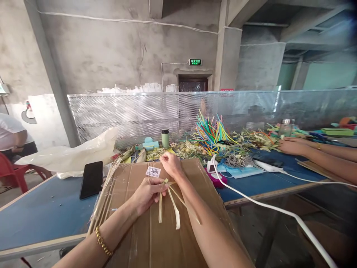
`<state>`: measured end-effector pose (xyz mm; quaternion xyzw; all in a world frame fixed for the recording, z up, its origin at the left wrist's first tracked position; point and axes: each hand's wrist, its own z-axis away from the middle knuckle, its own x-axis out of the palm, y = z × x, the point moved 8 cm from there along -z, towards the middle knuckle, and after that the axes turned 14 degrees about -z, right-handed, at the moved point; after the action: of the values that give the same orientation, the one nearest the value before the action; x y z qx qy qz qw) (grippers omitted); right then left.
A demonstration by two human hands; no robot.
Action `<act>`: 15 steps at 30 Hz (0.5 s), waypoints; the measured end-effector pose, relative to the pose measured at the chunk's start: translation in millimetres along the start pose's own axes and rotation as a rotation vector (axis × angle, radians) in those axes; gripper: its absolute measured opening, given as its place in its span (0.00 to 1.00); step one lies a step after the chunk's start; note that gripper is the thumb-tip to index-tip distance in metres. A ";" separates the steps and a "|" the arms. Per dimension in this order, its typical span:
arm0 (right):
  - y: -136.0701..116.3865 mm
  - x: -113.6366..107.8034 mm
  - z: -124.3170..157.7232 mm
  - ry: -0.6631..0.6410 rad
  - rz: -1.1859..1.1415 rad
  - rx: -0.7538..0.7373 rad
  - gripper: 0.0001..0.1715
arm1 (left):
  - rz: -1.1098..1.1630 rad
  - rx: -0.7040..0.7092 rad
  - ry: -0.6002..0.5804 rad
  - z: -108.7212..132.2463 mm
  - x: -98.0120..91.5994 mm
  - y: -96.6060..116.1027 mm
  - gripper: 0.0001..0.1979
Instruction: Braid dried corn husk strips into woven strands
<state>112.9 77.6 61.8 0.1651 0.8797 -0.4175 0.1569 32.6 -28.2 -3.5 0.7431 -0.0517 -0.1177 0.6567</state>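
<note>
My left hand [150, 191] is closed in a pinch around the top of several pale, flat plant-fibre strips [176, 215] that look like dried husk. Their loose ends hang and fan out over a large flat cardboard sheet [134, 230]. Just above and beyond it, my right hand [170, 163] is closed with its fingers curled; whatever it may hold is hidden. One strip passes from the left hand toward my right forearm. Beside the hands, a white label [153, 171] printed 3001 sits on the cardboard.
On the blue table [67, 208] lie a black phone [91, 180], white plastic sheeting [72, 150], coloured stems [210, 130], scattered husk [189, 148] and a green bottle [165, 139]. A white cable [259, 203] crosses right. Another person's hands [292, 146] work there. A perforated metal screen [134, 111] stands behind.
</note>
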 end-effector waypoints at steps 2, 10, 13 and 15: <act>2.0 4.0 1.7 -0.029 0.031 0.027 0.07 | 0.019 -0.024 -0.002 0.6 1.0 -3.7 0.15; 23.2 28.5 3.4 -0.152 0.155 0.064 0.07 | 0.073 -0.126 0.040 2.0 1.4 -4.0 0.13; 33.5 35.0 6.2 -0.198 0.176 0.121 0.08 | 0.039 -0.151 0.061 3.3 1.9 1.4 0.13; 36.7 35.7 8.4 -0.200 0.189 0.147 0.08 | 0.025 -0.147 0.070 3.6 2.4 3.4 0.12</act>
<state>97.5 98.6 17.0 0.2159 0.8071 -0.4786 0.2699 34.3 -32.7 -0.8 0.6957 -0.0293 -0.0869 0.7124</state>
